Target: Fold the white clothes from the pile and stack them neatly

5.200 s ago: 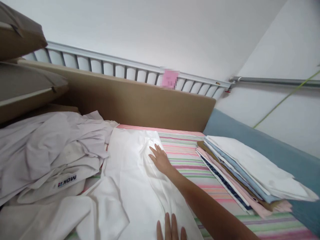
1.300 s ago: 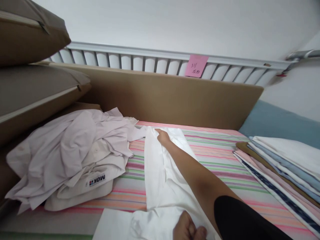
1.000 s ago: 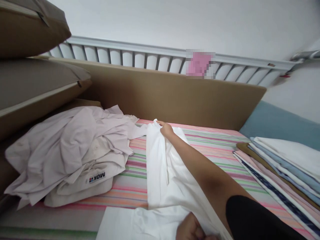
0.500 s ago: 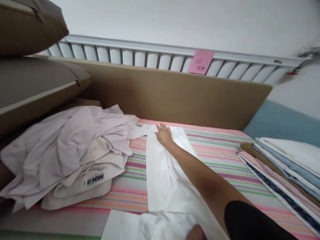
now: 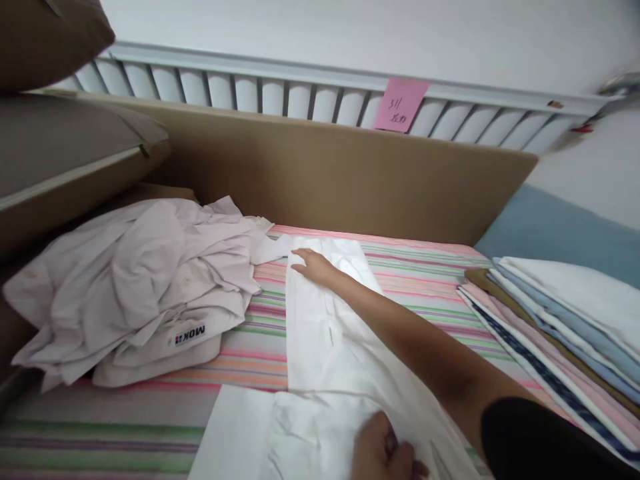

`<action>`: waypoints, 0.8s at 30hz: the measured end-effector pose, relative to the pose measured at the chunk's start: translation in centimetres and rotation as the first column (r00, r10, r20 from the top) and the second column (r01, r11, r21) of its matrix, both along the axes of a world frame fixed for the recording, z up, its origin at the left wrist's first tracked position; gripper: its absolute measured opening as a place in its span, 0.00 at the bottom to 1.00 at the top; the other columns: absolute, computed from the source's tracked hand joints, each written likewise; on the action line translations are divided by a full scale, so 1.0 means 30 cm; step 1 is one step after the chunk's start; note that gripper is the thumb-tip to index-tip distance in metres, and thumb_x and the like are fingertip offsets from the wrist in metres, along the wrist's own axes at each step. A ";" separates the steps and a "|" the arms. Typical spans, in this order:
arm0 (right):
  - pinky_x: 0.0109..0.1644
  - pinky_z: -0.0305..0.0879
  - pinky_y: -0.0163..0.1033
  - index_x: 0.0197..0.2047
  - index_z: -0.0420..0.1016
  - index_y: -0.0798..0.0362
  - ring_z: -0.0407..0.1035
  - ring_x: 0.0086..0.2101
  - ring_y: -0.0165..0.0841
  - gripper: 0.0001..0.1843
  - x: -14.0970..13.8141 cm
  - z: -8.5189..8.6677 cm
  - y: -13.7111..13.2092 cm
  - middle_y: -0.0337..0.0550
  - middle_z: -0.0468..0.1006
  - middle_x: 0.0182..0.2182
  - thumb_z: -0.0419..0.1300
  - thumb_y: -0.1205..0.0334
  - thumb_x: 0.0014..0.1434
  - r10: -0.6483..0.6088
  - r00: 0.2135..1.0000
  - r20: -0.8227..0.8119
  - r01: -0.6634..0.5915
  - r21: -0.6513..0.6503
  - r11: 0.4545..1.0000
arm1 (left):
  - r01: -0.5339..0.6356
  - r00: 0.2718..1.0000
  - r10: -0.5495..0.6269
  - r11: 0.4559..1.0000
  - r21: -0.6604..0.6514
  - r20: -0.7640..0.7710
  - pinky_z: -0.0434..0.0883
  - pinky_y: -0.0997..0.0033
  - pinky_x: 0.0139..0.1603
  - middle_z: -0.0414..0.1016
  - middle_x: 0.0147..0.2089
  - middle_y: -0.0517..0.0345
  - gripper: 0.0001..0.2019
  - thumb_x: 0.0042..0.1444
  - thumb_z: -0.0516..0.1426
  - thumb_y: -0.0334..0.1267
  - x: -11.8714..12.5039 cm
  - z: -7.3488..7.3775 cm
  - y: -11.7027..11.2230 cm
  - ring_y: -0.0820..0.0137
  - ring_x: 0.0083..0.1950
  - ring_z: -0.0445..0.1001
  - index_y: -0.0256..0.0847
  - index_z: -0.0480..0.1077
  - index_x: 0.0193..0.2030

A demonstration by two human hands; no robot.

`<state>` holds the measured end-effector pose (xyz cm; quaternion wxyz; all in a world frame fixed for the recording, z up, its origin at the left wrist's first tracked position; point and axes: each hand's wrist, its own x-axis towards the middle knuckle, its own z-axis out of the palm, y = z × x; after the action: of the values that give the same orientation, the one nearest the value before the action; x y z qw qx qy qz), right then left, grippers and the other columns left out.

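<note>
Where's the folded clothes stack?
Head view, right side: the folded clothes stack lies on the striped sheet, right of the white garment and beside the blue-grey panel.

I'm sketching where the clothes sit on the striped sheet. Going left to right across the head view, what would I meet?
Crumpled pile of pale clothes → white garment, partly spread and partly bent across → folded stack of clothes with a white piece on top.

A white garment (image 5: 311,343) is laid on a striped sheet (image 5: 267,312), its far end overlaid by the spread right hand (image 5: 316,268), its near part held by the curled left hand (image 5: 379,450); crumpled clothes (image 5: 145,260) are heaped leftward, folded clothes (image 5: 570,287) stacked rightward.
</note>
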<state>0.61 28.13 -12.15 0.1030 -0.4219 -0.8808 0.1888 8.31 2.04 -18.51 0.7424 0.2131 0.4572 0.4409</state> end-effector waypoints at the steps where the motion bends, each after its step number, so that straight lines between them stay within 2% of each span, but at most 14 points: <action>1: 0.59 0.53 0.42 0.58 0.63 0.50 0.58 0.56 0.36 0.25 0.035 0.023 -0.085 0.45 0.64 0.57 0.54 0.58 0.57 0.058 0.997 -0.054 -0.059 -0.009 0.998 | 0.006 0.998 -0.002 0.999 0.050 -0.064 0.62 0.78 0.23 0.67 0.22 0.61 0.09 0.47 0.56 0.39 -0.002 0.007 -0.011 0.77 0.20 0.65 0.36 0.66 0.33; 3: 0.57 0.56 0.41 0.53 0.69 0.48 0.63 0.52 0.36 0.20 0.122 0.058 -0.269 0.42 0.70 0.52 0.55 0.58 0.57 0.157 0.981 -0.112 -0.165 -0.072 0.984 | 0.015 0.975 0.027 0.982 0.187 -0.222 0.65 0.75 0.32 0.70 0.29 0.58 0.08 0.48 0.54 0.35 -0.017 0.039 -0.052 0.74 0.28 0.69 0.36 0.67 0.36; 5: 0.55 0.58 0.41 0.50 0.71 0.47 0.65 0.50 0.35 0.18 0.225 0.081 -0.443 0.40 0.72 0.50 0.55 0.58 0.56 0.189 0.971 -0.143 -0.206 -0.118 0.971 | 0.055 0.926 0.071 0.946 0.320 -0.370 0.65 0.72 0.43 0.72 0.38 0.53 0.14 0.49 0.53 0.33 -0.041 0.087 -0.119 0.71 0.37 0.70 0.37 0.68 0.44; 7: 0.55 0.58 0.41 0.49 0.72 0.46 0.65 0.50 0.35 0.17 0.338 0.095 -0.583 0.39 0.73 0.49 0.54 0.59 0.56 0.148 0.975 -0.167 -0.171 -0.133 0.976 | 0.127 0.880 0.088 0.903 0.411 -0.466 0.63 0.68 0.49 0.72 0.45 0.51 0.19 0.51 0.52 0.34 -0.072 0.136 -0.206 0.69 0.43 0.69 0.39 0.66 0.51; 9: 0.55 0.59 0.42 0.47 0.73 0.45 0.66 0.49 0.36 0.16 0.447 0.101 -0.683 0.40 0.74 0.48 0.55 0.59 0.55 0.052 0.983 -0.176 -0.078 -0.147 0.986 | 0.172 0.849 0.108 0.869 0.465 -0.517 0.64 0.67 0.49 0.72 0.45 0.50 0.17 0.53 0.50 0.35 -0.112 0.167 -0.303 0.68 0.43 0.70 0.40 0.68 0.51; 11: 0.54 0.60 0.43 0.46 0.74 0.46 0.67 0.48 0.37 0.15 0.539 0.101 -0.754 0.42 0.74 0.47 0.55 0.59 0.55 -0.039 0.985 -0.167 0.011 -0.166 0.986 | 0.140 0.810 0.196 0.851 0.507 -0.552 0.65 0.66 0.48 0.73 0.43 0.50 0.14 0.55 0.49 0.37 -0.164 0.165 -0.401 0.67 0.43 0.70 0.40 0.71 0.46; 14: 0.52 0.61 0.42 0.45 0.75 0.48 0.68 0.46 0.37 0.15 0.613 0.087 -0.826 0.43 0.75 0.45 0.54 0.59 0.55 -0.088 0.983 -0.159 0.059 -0.179 0.982 | -0.055 0.690 0.406 0.855 0.516 -0.599 0.67 0.64 0.46 0.73 0.43 0.49 0.13 0.55 0.50 0.40 -0.255 0.108 -0.538 0.64 0.44 0.71 0.40 0.70 0.42; 16: 0.51 0.62 0.42 0.45 0.74 0.49 0.68 0.45 0.36 0.15 0.604 0.070 -0.855 0.43 0.75 0.45 0.54 0.60 0.55 -0.065 0.983 -0.173 0.038 -0.158 0.987 | -0.160 0.597 0.478 0.858 0.488 -0.645 0.68 0.63 0.45 0.73 0.43 0.48 0.14 0.55 0.50 0.41 -0.304 0.057 -0.611 0.64 0.43 0.71 0.39 0.69 0.43; 19: 0.53 0.60 0.40 0.47 0.74 0.52 0.68 0.46 0.35 0.15 0.505 0.047 -0.874 0.44 0.75 0.46 0.54 0.62 0.56 0.013 0.987 -0.158 -0.025 -0.076 0.997 | -0.173 0.500 0.492 0.863 0.474 -0.713 0.68 0.61 0.46 0.72 0.44 0.47 0.17 0.53 0.51 0.41 -0.331 0.000 -0.671 0.63 0.44 0.71 0.37 0.67 0.47; 21: 0.54 0.60 0.40 0.49 0.72 0.54 0.67 0.48 0.35 0.17 0.402 0.041 -0.879 0.46 0.73 0.48 0.53 0.63 0.57 0.059 0.995 -0.078 -0.061 -0.022 0.998 | -0.155 0.465 0.498 0.860 0.486 -0.732 0.68 0.60 0.47 0.72 0.46 0.46 0.19 0.51 0.52 0.41 -0.319 -0.019 -0.674 0.62 0.46 0.71 0.36 0.66 0.49; 24: 0.55 0.58 0.39 0.53 0.68 0.56 0.64 0.50 0.36 0.21 0.237 0.041 -0.898 0.50 0.69 0.51 0.56 0.62 0.56 0.111 0.993 0.034 -0.112 0.018 0.994 | -0.164 0.425 0.515 0.853 0.496 -0.745 0.68 0.58 0.47 0.72 0.44 0.45 0.20 0.49 0.53 0.41 -0.286 -0.031 -0.643 0.62 0.42 0.72 0.34 0.65 0.49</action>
<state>7.73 1.18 -10.91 0.0820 -0.3740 -0.9064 0.1787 -0.27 -17.24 -19.45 0.2581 0.4316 0.7107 0.4919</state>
